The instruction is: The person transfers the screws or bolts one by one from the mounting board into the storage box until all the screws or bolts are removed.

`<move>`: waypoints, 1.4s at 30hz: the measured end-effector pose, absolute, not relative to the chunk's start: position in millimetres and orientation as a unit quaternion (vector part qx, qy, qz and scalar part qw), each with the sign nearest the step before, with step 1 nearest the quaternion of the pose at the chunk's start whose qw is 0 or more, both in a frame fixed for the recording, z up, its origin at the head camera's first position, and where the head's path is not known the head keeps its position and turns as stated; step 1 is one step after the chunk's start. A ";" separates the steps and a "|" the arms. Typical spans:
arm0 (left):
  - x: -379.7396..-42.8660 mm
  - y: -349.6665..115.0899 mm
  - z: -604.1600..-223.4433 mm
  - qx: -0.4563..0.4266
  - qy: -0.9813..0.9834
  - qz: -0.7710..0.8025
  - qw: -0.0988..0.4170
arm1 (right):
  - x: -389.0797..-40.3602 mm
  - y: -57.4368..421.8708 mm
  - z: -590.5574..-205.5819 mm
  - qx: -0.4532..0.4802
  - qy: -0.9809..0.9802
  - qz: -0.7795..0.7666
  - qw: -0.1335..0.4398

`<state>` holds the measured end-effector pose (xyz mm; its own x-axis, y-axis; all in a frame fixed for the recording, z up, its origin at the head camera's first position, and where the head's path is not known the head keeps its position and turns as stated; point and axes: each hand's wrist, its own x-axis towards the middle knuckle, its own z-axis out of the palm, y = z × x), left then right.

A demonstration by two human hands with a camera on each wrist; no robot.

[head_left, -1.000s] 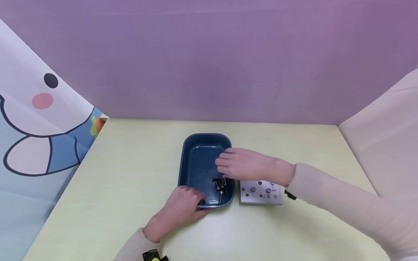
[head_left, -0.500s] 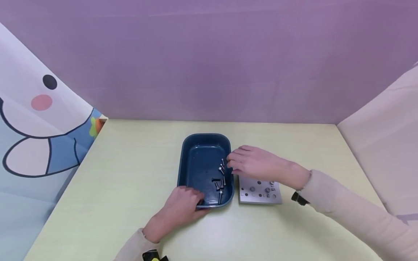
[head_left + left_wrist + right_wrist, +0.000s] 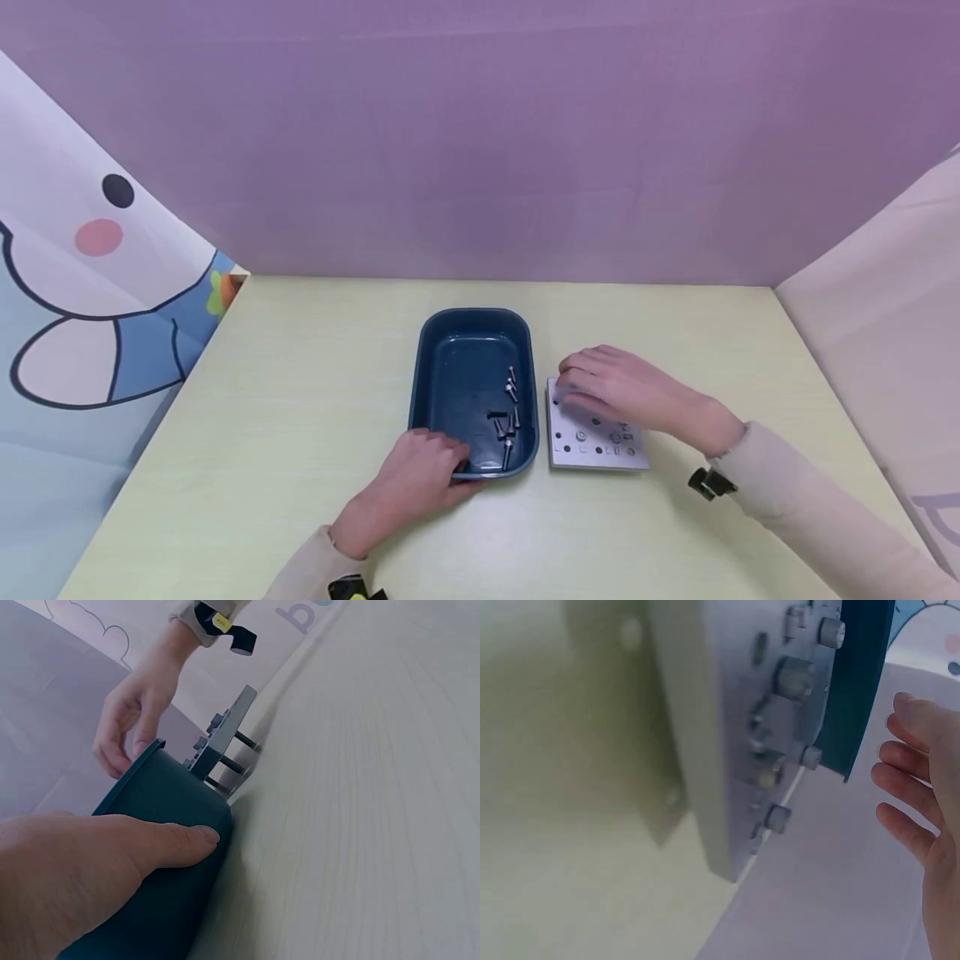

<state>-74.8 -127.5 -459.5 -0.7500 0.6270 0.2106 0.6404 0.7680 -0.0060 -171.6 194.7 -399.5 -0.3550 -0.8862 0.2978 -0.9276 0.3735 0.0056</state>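
My left hand (image 3: 412,475) grips the near left corner of a dark blue tray (image 3: 450,392), its thumb (image 3: 180,844) pressed along the outer wall in the left wrist view. Several small screws (image 3: 507,446) lie in the tray along its right side, one of them black. Over a silver metal plate (image 3: 577,459) with holes hovers my right hand (image 3: 626,387), hiding the plate's far part. Its fingers (image 3: 904,761) are loosely bent with nothing between them. Several bolts (image 3: 793,679) stand in the plate, and their shanks (image 3: 232,765) stick out underneath.
The pale wooden table (image 3: 315,358) carries the tray and the plate side by side. A purple curtain (image 3: 480,150) closes off the back, with a cartoon-printed cloth (image 3: 67,275) on the left and a pale cloth (image 3: 885,333) on the right.
My right hand has moved from inside the tray to the right, over the plate. Screws by the tray's right wall, hidden under it before, now show. The left hand stays put.
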 end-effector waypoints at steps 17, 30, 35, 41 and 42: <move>-74.1 -128.6 -461.3 -0.341 -0.933 -0.033 0.107 | -158.7 232.1 -422.9 0.474 -0.860 0.137 0.133; -74.7 -128.4 -460.9 -0.343 -0.932 -0.034 0.108 | -147.8 247.3 -438.1 0.449 -0.866 0.162 0.146; -74.7 -128.3 -461.3 -0.344 -0.932 -0.031 0.112 | -144.4 250.6 -442.1 0.443 -0.869 0.169 0.141; -75.3 -128.0 -462.0 -0.342 -0.933 -0.027 0.110 | -142.7 252.2 -446.9 0.443 -0.866 0.178 0.151; -75.4 -127.9 -462.1 -0.342 -0.933 -0.028 0.108 | -142.8 252.4 -447.8 0.445 -0.864 0.180 0.154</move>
<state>-75.4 -127.9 -462.1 -0.7427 0.6320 0.2212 0.6440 0.7647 -0.0227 -142.8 252.4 -447.8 -0.5568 -0.7125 0.4269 -0.8237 0.5397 -0.1736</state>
